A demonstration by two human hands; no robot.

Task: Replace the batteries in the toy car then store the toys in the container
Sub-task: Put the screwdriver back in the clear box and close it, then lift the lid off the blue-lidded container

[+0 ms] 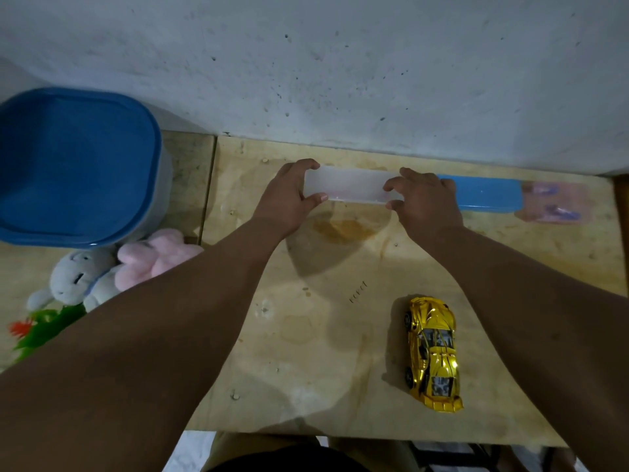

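A shiny gold toy car (pixel 432 352) lies on the wooden table (pixel 306 335), near its front right. At the back, by the wall, both hands hold a long translucent white case (pixel 350 187). My left hand (pixel 289 195) grips its left end between thumb and fingers. My right hand (pixel 422 199) grips its right end. A blue case part (pixel 486 194) lies just right of my right hand. A large container with a blue lid (pixel 75 165) stands at the far left.
A grey plush toy (pixel 78 281) and a pink plush toy (pixel 153 258) lie in front of the container, with a green and red toy (pixel 41 330) below them. A pinkish packet (pixel 554 202) lies at the back right. The wall runs close behind the table.
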